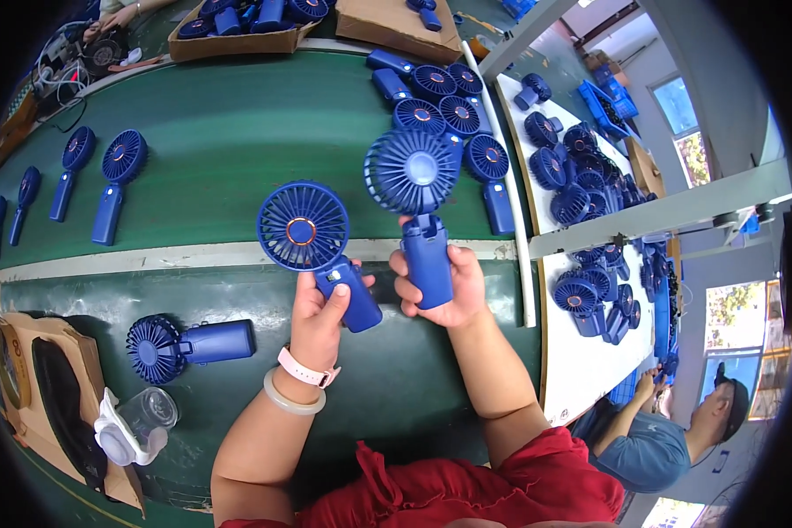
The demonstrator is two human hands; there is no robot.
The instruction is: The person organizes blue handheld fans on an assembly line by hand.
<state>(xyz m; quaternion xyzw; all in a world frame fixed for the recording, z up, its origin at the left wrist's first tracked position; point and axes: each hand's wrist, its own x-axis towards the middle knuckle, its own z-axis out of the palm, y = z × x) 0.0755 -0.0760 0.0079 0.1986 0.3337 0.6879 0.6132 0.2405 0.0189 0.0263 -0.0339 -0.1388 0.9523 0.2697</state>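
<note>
My left hand [321, 304] is wrapped round the handle of a blue handheld fan [303, 231], its copper-ringed front facing up and the thumb on the handle. Just to the right, my right hand [453, 290] grips a second blue handheld fan [427, 264] by its handle, with the back of its round cage showing. The two fans are held side by side, over the near edge of the green belt [229, 202]. On the dark green bench left of my hands lies another blue fan [156, 349], its handle pointing right.
Several fans [436, 110] cluster at the belt's right end beside a white bar [502, 167]; others stand spaced along its left. Cardboard boxes [238, 46] line the far side. A white table [581, 370] with many fans, and a person [647, 449], are at right. A clear cup [154, 409] stands lower left.
</note>
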